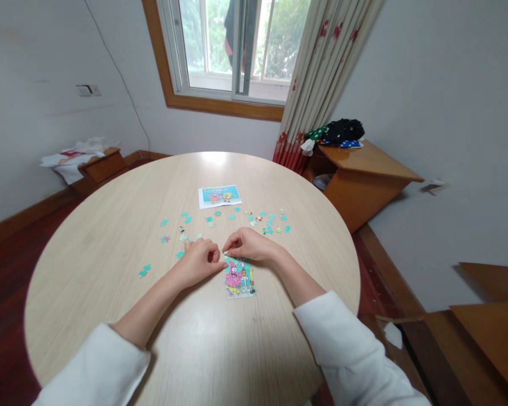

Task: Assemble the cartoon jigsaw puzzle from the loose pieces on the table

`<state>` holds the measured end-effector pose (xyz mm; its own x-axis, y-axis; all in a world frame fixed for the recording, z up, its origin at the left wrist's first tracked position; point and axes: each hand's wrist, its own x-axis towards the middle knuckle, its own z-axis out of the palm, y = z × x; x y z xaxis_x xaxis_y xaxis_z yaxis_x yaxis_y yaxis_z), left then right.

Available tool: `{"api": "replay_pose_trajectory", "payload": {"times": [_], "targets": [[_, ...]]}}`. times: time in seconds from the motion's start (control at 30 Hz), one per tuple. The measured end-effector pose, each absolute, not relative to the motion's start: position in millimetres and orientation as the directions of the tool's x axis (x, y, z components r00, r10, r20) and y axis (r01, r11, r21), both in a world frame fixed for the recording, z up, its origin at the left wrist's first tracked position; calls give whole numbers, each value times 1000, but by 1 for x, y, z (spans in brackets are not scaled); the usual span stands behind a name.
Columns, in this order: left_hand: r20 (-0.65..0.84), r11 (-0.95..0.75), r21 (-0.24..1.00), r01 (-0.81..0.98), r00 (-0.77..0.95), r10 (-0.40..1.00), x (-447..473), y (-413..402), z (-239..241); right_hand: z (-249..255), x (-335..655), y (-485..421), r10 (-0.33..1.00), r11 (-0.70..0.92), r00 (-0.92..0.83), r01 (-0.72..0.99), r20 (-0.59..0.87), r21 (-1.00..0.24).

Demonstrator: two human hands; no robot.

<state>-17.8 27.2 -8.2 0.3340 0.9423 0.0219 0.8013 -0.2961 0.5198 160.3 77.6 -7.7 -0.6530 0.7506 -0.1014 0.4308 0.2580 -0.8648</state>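
Observation:
A partly joined jigsaw puzzle [239, 279] with a pink cartoon figure lies flat on the table in front of me. At its upper left corner, my right hand [249, 244] pinches a small puzzle piece [225, 253] between thumb and fingertips. My left hand [200, 259] is beside that corner, its thumb stretched to the puzzle's left edge and touching it, the other fingers curled. I see nothing held in the left hand. Loose puzzle pieces [188, 220], mostly turquoise, lie scattered beyond both hands.
A printed reference picture [220, 195] lies behind the loose pieces on the round wooden table [88, 254]. Two joined pieces [144, 270] sit off to the left. Beyond the table stand a wooden cabinet [364, 163] with cloths on top, a curtain [317, 67] and a window.

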Motion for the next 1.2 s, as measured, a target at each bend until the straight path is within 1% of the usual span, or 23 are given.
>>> {"api": "replay_pose_trajectory", "payload": {"times": [0.27, 0.47, 0.53, 0.63, 0.7, 0.77, 0.9, 1.2], "targets": [[1, -290, 517, 806, 338, 941, -16, 27, -4, -1, 158, 75, 763, 291, -639, 471, -94, -833], [10, -291, 528, 798, 336, 942, -16, 27, -5, 0, 158, 74, 764, 312, -642, 461, -69, -831], [13, -294, 534, 793, 340, 940, -16, 27, -6, -3, 159, 76, 759, 289, -647, 426, -65, -857], [37, -300, 546, 782, 336, 941, -17, 26, -6, -8, 162, 81, 782, 204, -622, 311, -36, -928], [56, -319, 549, 773, 347, 936, -17, 25, -5, -11, 165, 86, 842, 153, -539, 238, 1, -959], [58, -350, 539, 766, 381, 923, -17, 25, -4, -12, 167, 89, 886, 125, -463, 206, 16, -970], [33, -382, 518, 765, 428, 903, -17, 24, -3, -12, 168, 92, 912, 98, -411, 212, 3, -972], [13, -383, 514, 768, 440, 898, -18, 23, -4, -11, 167, 91, 909, 102, -418, 227, -2, -969]]}}
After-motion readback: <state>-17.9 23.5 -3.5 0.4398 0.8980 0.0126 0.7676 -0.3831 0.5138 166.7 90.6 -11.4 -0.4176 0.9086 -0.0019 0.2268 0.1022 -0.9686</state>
